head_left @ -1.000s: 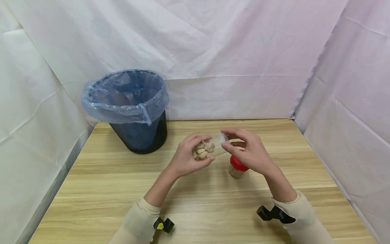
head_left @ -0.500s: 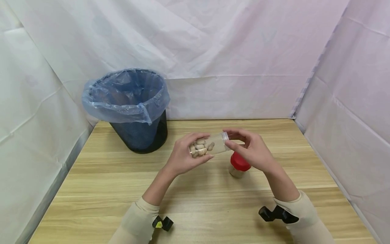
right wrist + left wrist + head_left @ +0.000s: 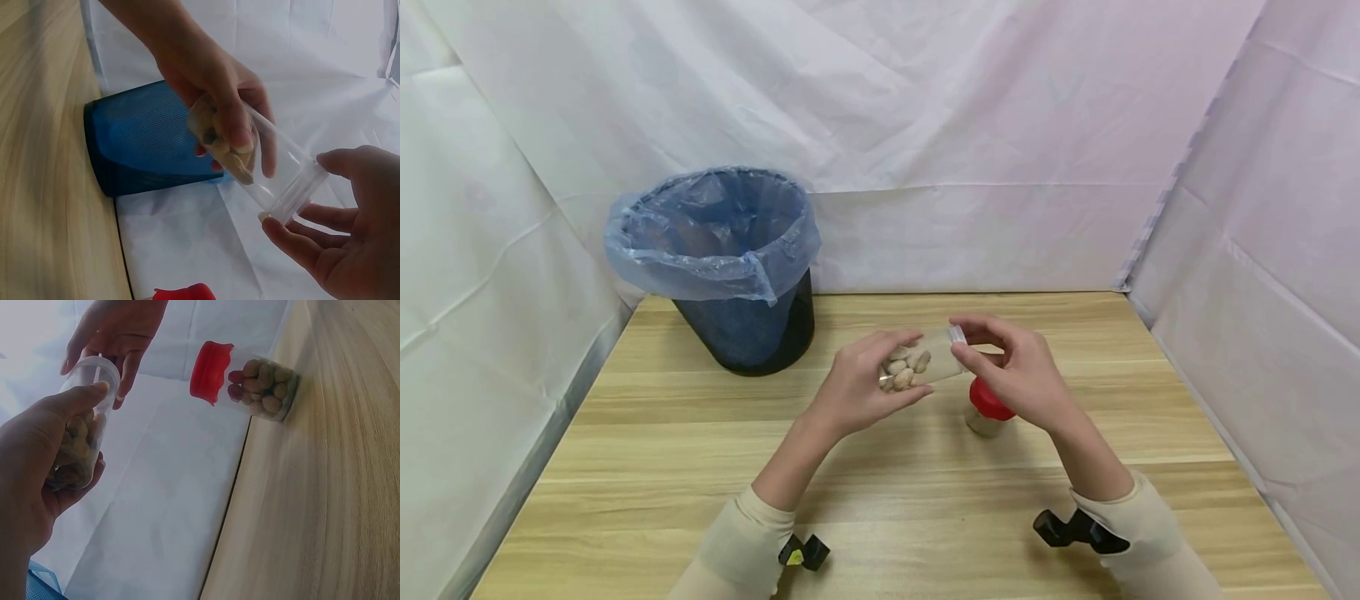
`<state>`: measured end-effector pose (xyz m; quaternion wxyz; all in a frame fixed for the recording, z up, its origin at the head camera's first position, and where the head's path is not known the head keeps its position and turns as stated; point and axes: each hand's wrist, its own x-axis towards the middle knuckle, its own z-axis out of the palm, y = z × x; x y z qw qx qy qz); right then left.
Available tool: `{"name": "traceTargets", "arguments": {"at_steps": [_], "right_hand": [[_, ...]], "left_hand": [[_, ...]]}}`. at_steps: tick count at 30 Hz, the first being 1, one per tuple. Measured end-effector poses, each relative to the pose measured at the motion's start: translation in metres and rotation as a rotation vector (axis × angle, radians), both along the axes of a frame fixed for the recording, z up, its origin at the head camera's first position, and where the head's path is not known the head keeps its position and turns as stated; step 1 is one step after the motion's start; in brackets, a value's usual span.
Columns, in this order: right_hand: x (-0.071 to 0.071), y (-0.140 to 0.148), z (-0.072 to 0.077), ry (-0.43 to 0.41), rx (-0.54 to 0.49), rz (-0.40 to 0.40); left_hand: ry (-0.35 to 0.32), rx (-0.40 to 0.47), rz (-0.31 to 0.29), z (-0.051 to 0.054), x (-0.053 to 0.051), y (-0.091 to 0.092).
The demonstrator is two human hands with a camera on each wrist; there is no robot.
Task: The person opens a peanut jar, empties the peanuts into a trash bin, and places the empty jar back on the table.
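A clear jar (image 3: 940, 357) with several unshelled peanuts (image 3: 904, 367) at its left end lies tilted in the air above the table. My left hand (image 3: 861, 385) grips its left part, thumb and fingers round the wall. At the other end, my right hand (image 3: 1018, 371) pinches the clear rim or lid (image 3: 300, 190) between thumb and fingertips; whether that piece is loose I cannot tell. Below the right hand, a second jar with a red lid (image 3: 988, 402) stands upright on the table; the left wrist view shows round brown nuts (image 3: 265, 384) inside it.
A black mesh bin (image 3: 752, 333) lined with a blue bag (image 3: 711, 279) stands at the table's back left. White sheets (image 3: 1037, 233) hang behind and on both sides of the wooden table (image 3: 700, 467).
The held jar and both hands have shifted only slightly, and the peanuts have moved about inside it. The right hand's fingers have settled round the rim end. The red-lidded jar stays in place.
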<state>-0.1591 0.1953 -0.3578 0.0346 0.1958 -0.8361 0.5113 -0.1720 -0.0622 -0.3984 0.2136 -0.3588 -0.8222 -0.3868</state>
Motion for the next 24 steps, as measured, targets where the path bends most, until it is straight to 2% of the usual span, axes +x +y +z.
{"name": "traceTargets", "arguments": {"at_steps": [4, 7, 9, 13, 19, 24], "right_hand": [[0.0027, -0.0033, -0.0002, 0.035, 0.074, -0.081], [0.0041, -0.0049, 0.0002, 0.065, 0.103, -0.103], [0.0045, -0.0050, 0.0007, 0.082, 0.111, -0.099], [0.0037, -0.0025, 0.0005, 0.063, 0.084, -0.067], [0.0018, 0.0010, -0.0001, 0.010, 0.033, -0.013], [0.0008, 0.0009, -0.0005, -0.031, 0.005, 0.001]], "left_hand": [[0.055, -0.021, 0.015, 0.0013, 0.0024, 0.0012], [0.094, -0.028, 0.028, 0.0024, 0.0032, 0.0020], [0.117, -0.025, 0.033, 0.0033, 0.0037, 0.0020], [0.142, -0.003, 0.021, 0.0033, 0.0026, 0.0018], [0.135, 0.048, -0.010, -0.0008, -0.0008, 0.0010], [0.115, 0.083, -0.034, -0.0029, -0.0023, 0.0005]]}}
